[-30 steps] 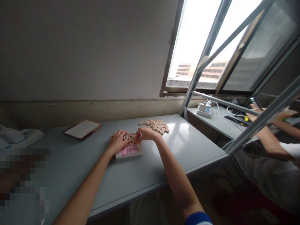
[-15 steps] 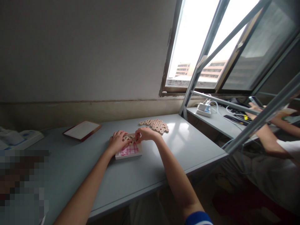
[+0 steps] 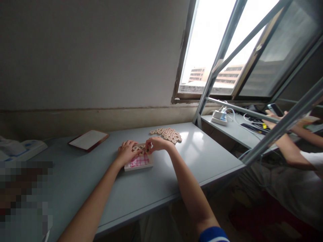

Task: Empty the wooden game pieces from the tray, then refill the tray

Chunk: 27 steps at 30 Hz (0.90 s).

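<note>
White box (image 3: pixel 138 168) of wooden discs (image 3: pixel 138 148), both hands at it

Box sits on the grey desk (image 3: pixel 121 205). Discs with dark characters fill part of its far half; a pink-checked sheet (image 3: pixel 139 162) (cloth or paper, cannot tell) shows in the near half. Left hand (image 3: pixel 126 153) lies over the box's left side, fingers loosely spread, thumb stretched wide of them across to the discs. Right hand (image 3: pixel 156 144) comes in from the right, wrist bent, fingers curled narrow at the end disc (image 3: pixel 147 151); cannot tell if they grip it or only touch it. Disc pile (image 3: pixel 171 135) lies on the desk beyond the right hand. Shallow tray (image 3: pixel 88 140), pale with brown rim, lies left of the box, well apart, near the wall (image 3: pixel 96 53). Next desk (image 3: pixel 242 139), far right: power strip (image 3: pixel 219 122), loose cables (image 3: pixel 254 125). Co-worker's hand (image 3: pixel 269 121) there holds a phone (image 3: pixel 275 110). Metal frame (image 3: pixel 218 60) stands between the desks, window (image 3: pixel 204 43) behind it.
</note>
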Tool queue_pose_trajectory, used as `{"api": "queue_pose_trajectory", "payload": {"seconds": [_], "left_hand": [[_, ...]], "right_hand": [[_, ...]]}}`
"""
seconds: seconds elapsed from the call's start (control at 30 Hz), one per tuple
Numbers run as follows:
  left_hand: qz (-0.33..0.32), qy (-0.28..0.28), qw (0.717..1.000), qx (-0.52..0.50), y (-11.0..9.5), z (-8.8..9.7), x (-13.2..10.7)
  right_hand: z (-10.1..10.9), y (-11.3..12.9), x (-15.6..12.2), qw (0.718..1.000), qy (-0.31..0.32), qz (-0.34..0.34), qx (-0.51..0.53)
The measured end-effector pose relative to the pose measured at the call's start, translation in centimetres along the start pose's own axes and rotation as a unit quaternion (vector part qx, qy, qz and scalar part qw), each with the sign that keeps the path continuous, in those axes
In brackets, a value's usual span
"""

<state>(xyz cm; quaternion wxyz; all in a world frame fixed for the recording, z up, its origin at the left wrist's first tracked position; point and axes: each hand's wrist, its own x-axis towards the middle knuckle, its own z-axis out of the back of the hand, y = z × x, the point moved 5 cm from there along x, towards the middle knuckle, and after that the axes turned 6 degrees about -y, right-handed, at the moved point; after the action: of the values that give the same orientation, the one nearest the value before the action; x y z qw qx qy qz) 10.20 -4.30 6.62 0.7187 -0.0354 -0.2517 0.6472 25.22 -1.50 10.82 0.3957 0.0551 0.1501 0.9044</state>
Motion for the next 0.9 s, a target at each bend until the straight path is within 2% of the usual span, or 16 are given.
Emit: {"api": "queue_pose_trajectory", "payload": {"seconds": [0.1, 0.3, 0.77, 0.83, 0.9], "left_hand": [[-0.001, -0.001, 1.000, -0.002, 0.0, 0.0, 0.0], [-0.001, -0.002, 1.000, 0.006, 0.1, -0.1, 0.0], [-0.002, -0.006, 1.000, -0.012, 0.1, -0.1, 0.0], [-0.004, -0.010, 1.000, -0.018, 0.2, -0.2, 0.0], [-0.008, -0.018, 0.999, -0.031, 0.4, -0.2, 0.0]], "right_hand": [[-0.2, 0.2, 0.1, 1.000, -0.001, 0.009, 0.005], [-0.8, 0.4, 0.9, 0.994, -0.099, 0.022, -0.051], [-0.8, -1.0, 0.8, 0.997, -0.077, 0.013, -0.008], [-0.6, -1.1, 0.9, 0.995, -0.092, 0.027, 0.003], [0.0, -1.6, 0.9, 0.990, -0.142, 0.026, 0.007]]}}
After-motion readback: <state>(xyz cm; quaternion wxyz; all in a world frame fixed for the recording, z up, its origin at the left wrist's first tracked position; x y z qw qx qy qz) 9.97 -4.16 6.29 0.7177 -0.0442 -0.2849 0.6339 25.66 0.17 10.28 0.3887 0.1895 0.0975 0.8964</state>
